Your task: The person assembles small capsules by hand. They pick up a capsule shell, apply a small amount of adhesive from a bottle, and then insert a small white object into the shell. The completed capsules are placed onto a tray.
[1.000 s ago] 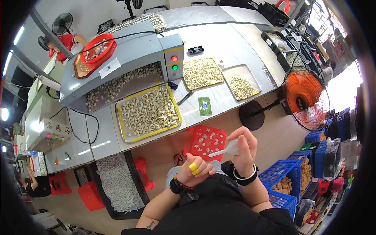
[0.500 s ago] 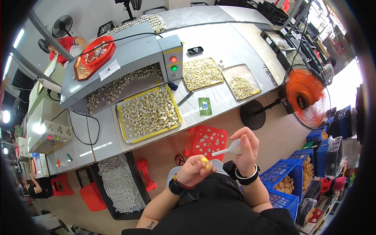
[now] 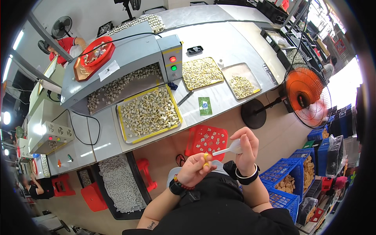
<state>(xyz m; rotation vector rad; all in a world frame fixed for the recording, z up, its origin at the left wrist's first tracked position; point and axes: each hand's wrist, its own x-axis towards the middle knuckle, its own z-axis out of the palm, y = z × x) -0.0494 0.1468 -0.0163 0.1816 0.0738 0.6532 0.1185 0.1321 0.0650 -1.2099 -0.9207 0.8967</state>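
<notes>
My right hand (image 3: 247, 156) is closed around a small translucent white squeeze bottle (image 3: 235, 147). Its long thin nozzle points left, and the tip is at or very near my left fingertips; contact is unclear. The fingers of my left hand (image 3: 191, 172) are pinched together. Two yellow bits (image 3: 206, 156) show at its thumb and finger, and I cannot tell if they are finger covers or part of a held piece. Beyond my hands, a red stool (image 3: 209, 141) carries several small pale pieces on its seat.
A yellow-rimmed tray (image 3: 178, 121) of small white-and-yellow pieces sits on the worktable (image 3: 231, 43) by a grey tunnel machine (image 3: 129, 45). Two smaller trays stand farther right. An orange fan (image 3: 303, 96) and blue crates (image 3: 280, 174) are at my right, a black bin (image 3: 147, 194) at left.
The yellow at my left fingertips has gone from one bit to two as the fingers shifted. The nozzle tip now meets or nearly meets them. My right hand has barely moved.
</notes>
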